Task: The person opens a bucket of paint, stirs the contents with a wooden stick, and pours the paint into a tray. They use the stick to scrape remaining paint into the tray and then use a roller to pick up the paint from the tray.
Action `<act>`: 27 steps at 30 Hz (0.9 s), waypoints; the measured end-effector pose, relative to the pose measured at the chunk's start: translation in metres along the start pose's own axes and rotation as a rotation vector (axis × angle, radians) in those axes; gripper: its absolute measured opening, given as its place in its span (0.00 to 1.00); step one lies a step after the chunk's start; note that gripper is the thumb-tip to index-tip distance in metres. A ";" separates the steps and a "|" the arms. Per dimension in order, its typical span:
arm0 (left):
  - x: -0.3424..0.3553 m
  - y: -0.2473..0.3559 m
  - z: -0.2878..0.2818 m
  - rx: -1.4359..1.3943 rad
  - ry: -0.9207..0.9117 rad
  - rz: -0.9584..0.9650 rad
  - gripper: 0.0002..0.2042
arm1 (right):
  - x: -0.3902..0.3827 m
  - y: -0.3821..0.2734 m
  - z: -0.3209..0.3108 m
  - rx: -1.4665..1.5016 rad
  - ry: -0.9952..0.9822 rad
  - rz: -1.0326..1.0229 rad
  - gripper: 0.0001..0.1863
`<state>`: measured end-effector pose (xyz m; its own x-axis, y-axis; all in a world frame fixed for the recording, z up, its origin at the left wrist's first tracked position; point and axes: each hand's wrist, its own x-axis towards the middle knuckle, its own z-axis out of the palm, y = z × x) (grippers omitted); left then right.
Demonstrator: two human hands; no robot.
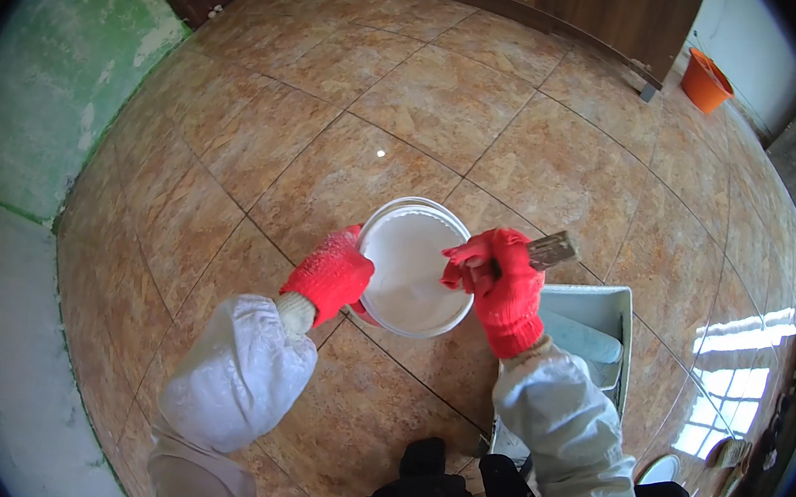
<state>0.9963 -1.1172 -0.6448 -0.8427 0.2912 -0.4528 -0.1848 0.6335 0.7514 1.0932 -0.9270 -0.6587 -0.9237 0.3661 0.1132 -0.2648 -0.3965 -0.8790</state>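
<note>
Tiled floor point(431, 108): mottled brown with dark grout, spreading all around the white plastic bucket point(415, 333), with a bright window reflection well to the bucket's right.
Walls and furniture: a green-and-white painted wall point(77, 93) stands well to the left of the bucket; a brown wooden cabinet point(574, 12) stands far beyond it.
White plastic bucket: between the two red-gloved hands, its round mouth turned up toward the wearer; pale, paint-like material point(406, 264) shows inside, its depth not readable.
Left hand point(329, 273): grasping the bucket's left side, thumb by the rim and fingertips showing beneath.
Right hand point(505, 283): curled around a worn flat-ended tool, fingers over the bucket's right rim; this hand is the nearer one to the tool and reaches across the opening.
Worn flat-ended tool point(554, 251): just right of the bucket, its long axis running sideways, the visible brown end pointing away from the mouth; the glove hides the rest, so brush or scraper cannot be told.
Paint tray point(628, 319): right of the bucket, near it, partly under the right sleeve; a pale blue-green roller point(581, 336) lies inside, roughly crosswise.
Orange bucket point(706, 84): far beyond and right of the white one; contents not visible.
</note>
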 end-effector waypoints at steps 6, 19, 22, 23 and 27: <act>0.047 0.010 0.001 0.357 -0.062 0.139 0.18 | 0.004 -0.080 -0.064 -0.478 -0.224 0.257 0.17; 0.088 0.073 0.055 0.363 -0.288 0.469 0.19 | -0.086 -0.141 -0.155 -0.205 0.226 0.375 0.21; 0.088 0.077 0.061 0.278 -0.320 0.329 0.20 | -0.126 -0.113 -0.184 -0.117 0.342 0.449 0.25; 0.086 0.074 0.062 0.263 -0.319 0.301 0.21 | -0.145 -0.097 -0.194 -0.050 0.400 0.502 0.25; 0.081 0.069 0.059 0.274 -0.281 0.335 0.22 | -0.246 -0.038 -0.186 -1.529 0.078 0.760 0.28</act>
<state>0.9448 -1.0073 -0.6577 -0.6576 0.6681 -0.3482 0.2433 0.6257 0.7412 1.3827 -0.8450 -0.7392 -0.6800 0.5457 -0.4897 0.7247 0.6018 -0.3357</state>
